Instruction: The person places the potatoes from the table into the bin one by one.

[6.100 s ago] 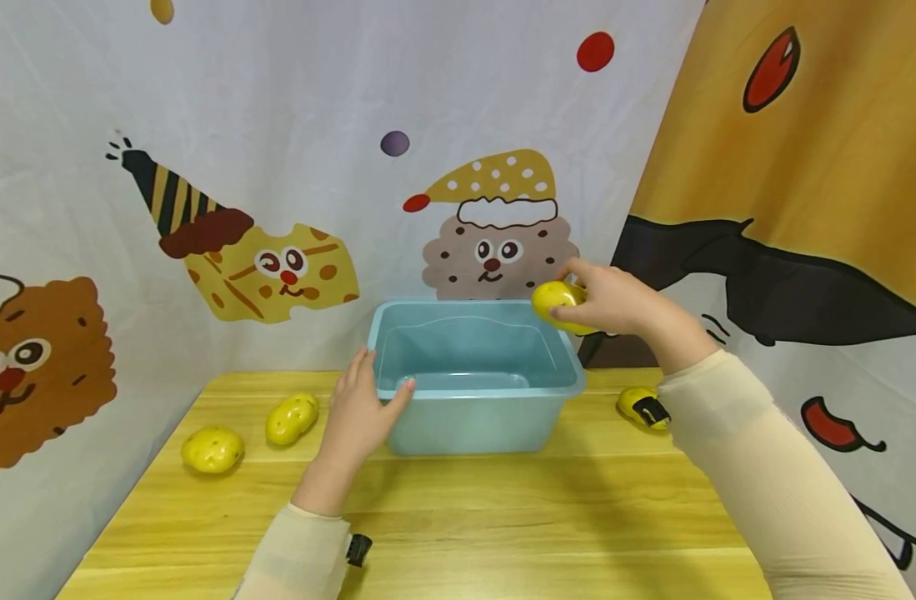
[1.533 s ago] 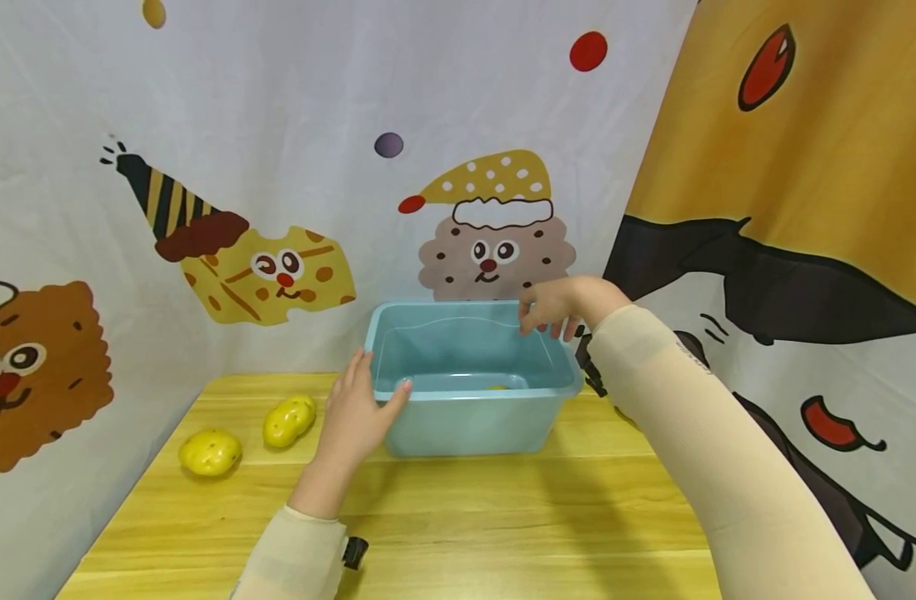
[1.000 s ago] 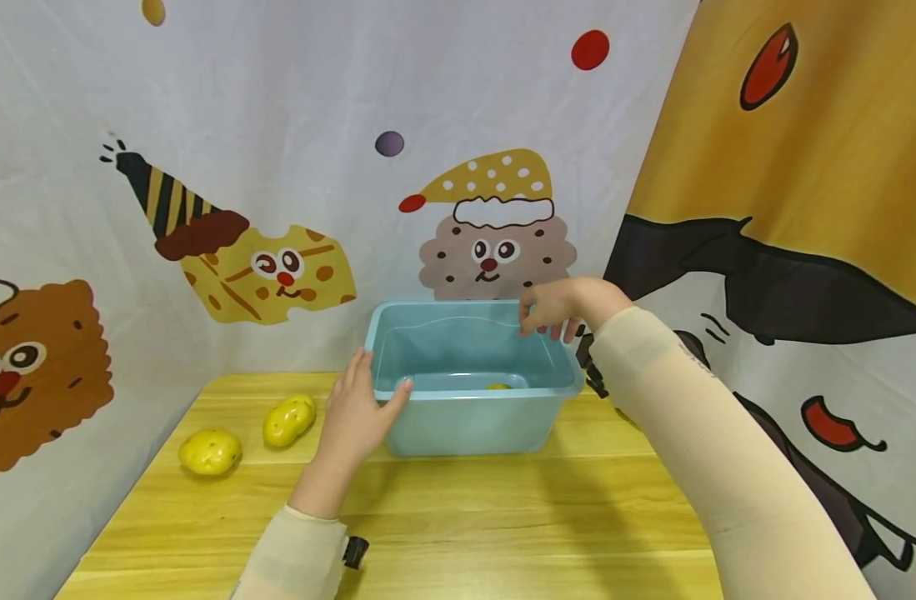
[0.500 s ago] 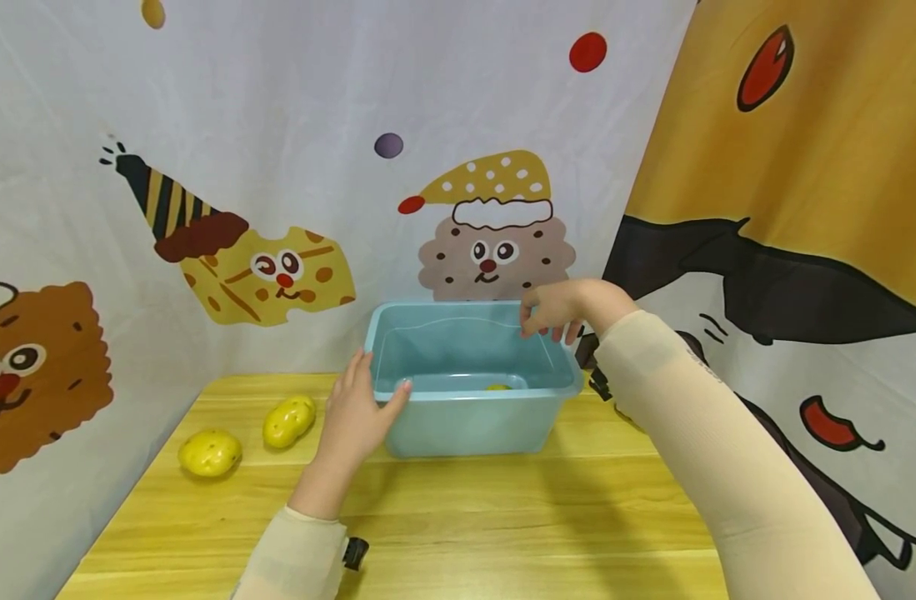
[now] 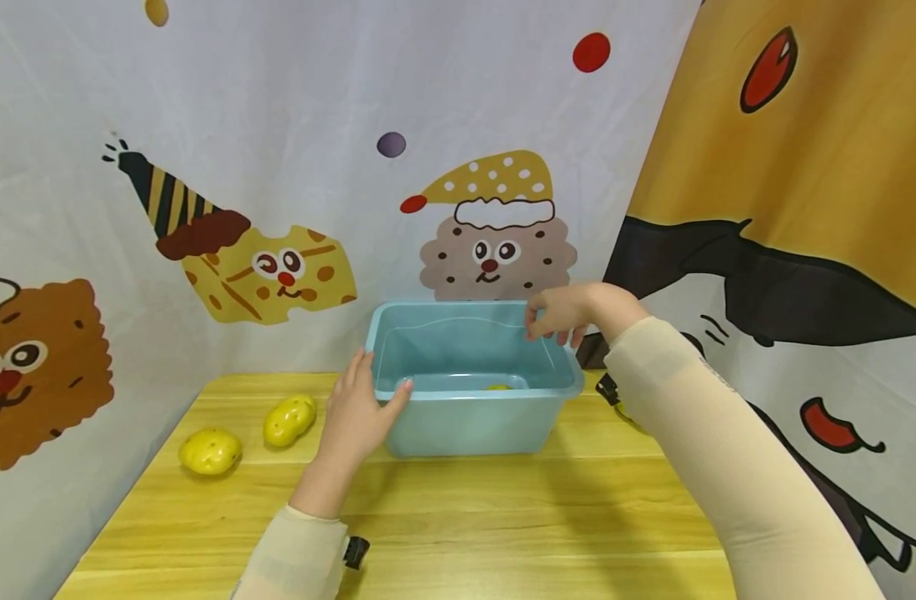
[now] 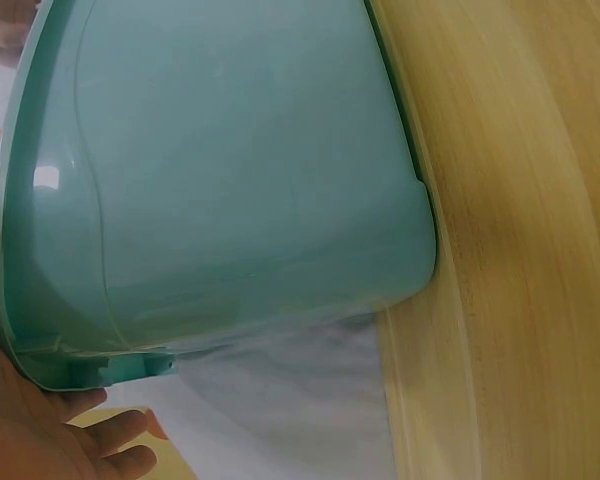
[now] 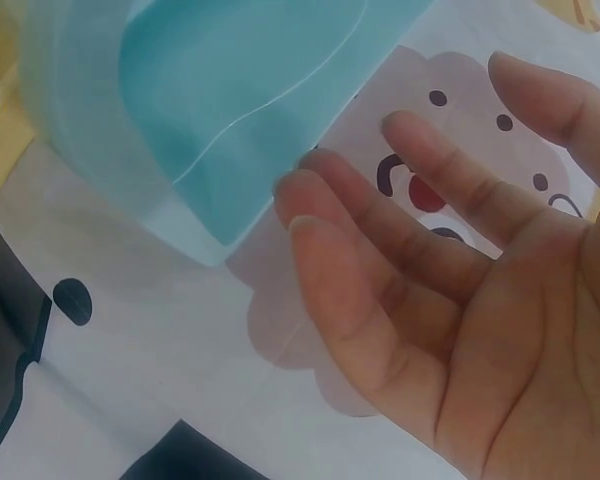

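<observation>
A light-blue plastic bin (image 5: 465, 425) stands on the wooden table. My left hand (image 5: 360, 408) rests at its near left corner, fingers along the left rim and thumb at the front rim. The left wrist view shows that hand (image 6: 40, 425) at the rim's corner, fingers stretched out. Above the bin's right rim hangs my right hand (image 5: 558, 312); the right wrist view has its palm (image 7: 520, 330) bare and its fingers loosely bent, with nothing held. Inside the bin, the top of a shiny yellow potato (image 5: 498, 387) shows over the front rim, mostly hidden.
Two more yellow potatoes, one oval (image 5: 210, 452) and one lumpy (image 5: 289, 421), lie left of the bin. Another potato (image 5: 628, 417) sits to the right, largely behind my right sleeve (image 5: 698, 417). A cartoon-printed curtain (image 5: 307, 125) rises behind the wooden table (image 5: 442, 517).
Six seconds ago my right hand gripped a potato over the bin's right rim; it has let go, and a potato shows inside. Lately that hand has drifted slightly right. My left hand stays put.
</observation>
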Tool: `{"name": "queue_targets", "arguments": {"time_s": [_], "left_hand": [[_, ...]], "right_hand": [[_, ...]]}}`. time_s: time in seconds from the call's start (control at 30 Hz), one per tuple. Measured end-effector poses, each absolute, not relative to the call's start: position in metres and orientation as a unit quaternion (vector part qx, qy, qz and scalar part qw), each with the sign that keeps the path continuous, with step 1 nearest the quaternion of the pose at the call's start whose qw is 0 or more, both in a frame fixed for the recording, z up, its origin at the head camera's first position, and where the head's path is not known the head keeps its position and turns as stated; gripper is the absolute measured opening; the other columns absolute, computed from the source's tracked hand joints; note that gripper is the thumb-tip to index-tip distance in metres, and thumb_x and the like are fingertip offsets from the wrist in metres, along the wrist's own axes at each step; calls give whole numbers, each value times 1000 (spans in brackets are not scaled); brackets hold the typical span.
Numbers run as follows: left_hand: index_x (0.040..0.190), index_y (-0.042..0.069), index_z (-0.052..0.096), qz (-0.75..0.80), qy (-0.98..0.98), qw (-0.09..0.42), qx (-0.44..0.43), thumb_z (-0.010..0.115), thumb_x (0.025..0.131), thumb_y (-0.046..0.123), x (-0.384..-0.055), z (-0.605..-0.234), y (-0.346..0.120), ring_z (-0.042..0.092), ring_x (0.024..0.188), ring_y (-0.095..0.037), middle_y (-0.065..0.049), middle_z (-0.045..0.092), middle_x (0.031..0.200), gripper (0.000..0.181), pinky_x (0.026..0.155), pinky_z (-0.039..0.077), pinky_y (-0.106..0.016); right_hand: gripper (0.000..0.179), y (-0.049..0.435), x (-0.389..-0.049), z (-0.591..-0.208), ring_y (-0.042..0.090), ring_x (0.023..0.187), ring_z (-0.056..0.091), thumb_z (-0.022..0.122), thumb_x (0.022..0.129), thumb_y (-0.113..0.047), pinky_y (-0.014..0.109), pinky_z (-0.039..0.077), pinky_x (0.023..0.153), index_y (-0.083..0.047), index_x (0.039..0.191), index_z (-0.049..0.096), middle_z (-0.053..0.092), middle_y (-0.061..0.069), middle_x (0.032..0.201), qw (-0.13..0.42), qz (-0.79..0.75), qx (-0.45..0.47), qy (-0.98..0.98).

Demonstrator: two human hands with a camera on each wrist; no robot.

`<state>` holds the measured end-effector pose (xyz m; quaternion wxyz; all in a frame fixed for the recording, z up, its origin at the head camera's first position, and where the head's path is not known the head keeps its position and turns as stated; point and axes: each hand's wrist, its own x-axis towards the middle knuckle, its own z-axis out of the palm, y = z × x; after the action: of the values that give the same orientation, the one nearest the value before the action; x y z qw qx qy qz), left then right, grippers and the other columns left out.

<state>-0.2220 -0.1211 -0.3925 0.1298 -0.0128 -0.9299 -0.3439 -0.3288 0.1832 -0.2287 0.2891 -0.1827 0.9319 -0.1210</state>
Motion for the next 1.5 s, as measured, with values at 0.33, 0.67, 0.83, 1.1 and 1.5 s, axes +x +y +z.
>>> {"name": "queue_targets", "arguments": {"time_s": [0.33,0.67,0.83,1.1,1.5], "left_hand": [[156,0,26,-341,-931,131,-14,53,95,62,-222,-393,-121,25,145,-44,-18,17,164,91,114,21,-66],[156,0,25,-340,-931,129,-14,52,95,63,-222,-394,-121,25,145,-44,-18,16,165,92,113,22,-67],[156,0,25,-342,-931,127,-13,53,95,62,-222,-394,-121,25,145,-44,-18,16,165,91,114,22,-66],[156,0,25,-342,-930,133,-13,54,95,60,-222,-394,-121,26,144,-44,-18,17,164,90,114,22,-66],[156,0,26,-343,-930,130,-11,55,95,58,-223,-394,-121,26,145,-44,-18,17,165,89,114,21,-66]], "right_hand": [[33,187,-326,-230,35,107,58,59,100,-32,37,58,77,-10,124,59,55,15,121,284,-109,-202,931],[33,190,-320,-229,30,100,61,59,100,-31,39,59,78,-9,125,61,58,13,117,277,-98,-217,931],[35,192,-315,-228,35,106,61,59,100,-31,39,59,79,-8,127,60,56,15,123,275,-103,-212,932],[37,194,-310,-227,33,104,63,59,100,-32,38,59,77,-9,129,60,55,15,127,268,-95,-222,933],[35,204,-303,-228,19,76,55,60,100,-32,32,54,66,-8,125,59,59,13,93,250,-94,-234,935]]}}
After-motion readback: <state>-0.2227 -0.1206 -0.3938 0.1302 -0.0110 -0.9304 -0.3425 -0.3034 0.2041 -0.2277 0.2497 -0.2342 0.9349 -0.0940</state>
